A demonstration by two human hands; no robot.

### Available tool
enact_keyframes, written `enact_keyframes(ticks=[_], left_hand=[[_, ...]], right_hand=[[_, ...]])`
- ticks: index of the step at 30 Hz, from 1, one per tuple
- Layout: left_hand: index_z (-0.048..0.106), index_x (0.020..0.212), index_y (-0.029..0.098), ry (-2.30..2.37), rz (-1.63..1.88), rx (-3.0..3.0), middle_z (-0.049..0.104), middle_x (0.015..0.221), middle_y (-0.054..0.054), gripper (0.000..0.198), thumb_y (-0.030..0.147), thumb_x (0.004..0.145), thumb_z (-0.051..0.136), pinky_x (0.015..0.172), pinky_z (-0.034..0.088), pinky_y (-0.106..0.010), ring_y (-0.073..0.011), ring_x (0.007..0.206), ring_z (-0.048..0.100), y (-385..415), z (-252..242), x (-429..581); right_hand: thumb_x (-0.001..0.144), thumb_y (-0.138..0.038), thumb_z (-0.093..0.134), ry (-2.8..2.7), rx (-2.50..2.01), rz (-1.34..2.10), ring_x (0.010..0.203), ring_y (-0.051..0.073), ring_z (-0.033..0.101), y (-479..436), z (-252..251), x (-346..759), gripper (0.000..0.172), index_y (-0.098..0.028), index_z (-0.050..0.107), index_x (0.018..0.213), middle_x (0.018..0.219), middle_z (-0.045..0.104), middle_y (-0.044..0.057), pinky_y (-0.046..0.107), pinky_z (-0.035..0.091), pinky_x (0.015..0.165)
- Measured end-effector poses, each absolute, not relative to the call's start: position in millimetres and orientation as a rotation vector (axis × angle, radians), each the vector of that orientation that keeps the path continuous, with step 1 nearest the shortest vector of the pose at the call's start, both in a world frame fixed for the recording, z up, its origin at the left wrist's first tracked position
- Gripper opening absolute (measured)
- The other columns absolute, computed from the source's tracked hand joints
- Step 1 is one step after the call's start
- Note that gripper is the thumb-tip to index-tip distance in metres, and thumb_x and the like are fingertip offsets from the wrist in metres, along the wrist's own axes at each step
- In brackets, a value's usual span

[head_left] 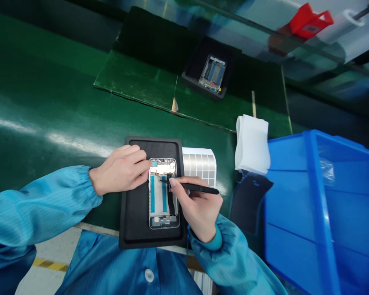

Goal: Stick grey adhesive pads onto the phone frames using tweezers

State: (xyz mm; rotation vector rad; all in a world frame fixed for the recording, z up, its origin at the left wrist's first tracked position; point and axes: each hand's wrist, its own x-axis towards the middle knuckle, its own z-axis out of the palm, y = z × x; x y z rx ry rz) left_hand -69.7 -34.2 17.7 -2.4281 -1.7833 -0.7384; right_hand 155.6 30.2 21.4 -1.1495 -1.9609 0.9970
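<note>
A smartphone mid-frame [156, 205] with blue strips and a silvery top section lies face-up in a black rubber tray [134, 213]. The curled fingertips of my left hand [119, 170] rest on its upper edge. My right hand [197, 203] grips a slim black pen-like tool [201, 188], and the tool's tip reaches over the frame's middle. Part of the frame is hidden under my right fingers. Just beyond the tray lies a grey-and-white sheet of square labels [201, 166].
A second phone frame [212, 73] sits in a black tray [203, 84] farther out on the green bench mat [135, 90]. A white cloth stack [252, 143] and a dark pad [249, 205] lie to the right, beside a large blue plastic bin [310, 205].
</note>
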Motion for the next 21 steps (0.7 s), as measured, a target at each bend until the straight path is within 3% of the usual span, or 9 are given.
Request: enact_keyframes(ticks=[14, 21], left_hand=[[0.068, 0.088, 0.017, -1.763, -0.715, -2.500, 0.060, 0.077, -0.004, 0.022, 0.024, 0.097, 0.050, 0.065, 0.038, -0.032, -0.0174, 0.073, 0.048, -36.3, 21.5, -68.9], [0.070, 0.094, 0.019, -1.553, -0.648, -2.681, 0.057, 0.077, -0.003, 0.018, 0.029, 0.096, 0.055, 0.062, 0.031, -0.034, -0.0175, 0.071, 0.045, -36.6, 27.4, -68.4]], right_hand=[[0.081, -0.027, 0.079, -1.977, -1.164, 0.968, 0.053, 0.014, 0.061, 29.4, 21.4, 154.2, 0.008, -0.021, 0.075, 0.080, 0.070, 0.073, 0.001, 0.028, 0.052, 0.050], [0.081, -0.026, 0.080, -1.990, -1.169, 0.955, 0.053, 0.012, 0.060, 28.9, 20.5, 155.4, 0.007, -0.021, 0.074, 0.080, 0.070, 0.073, 0.000, 0.026, 0.051, 0.051]])
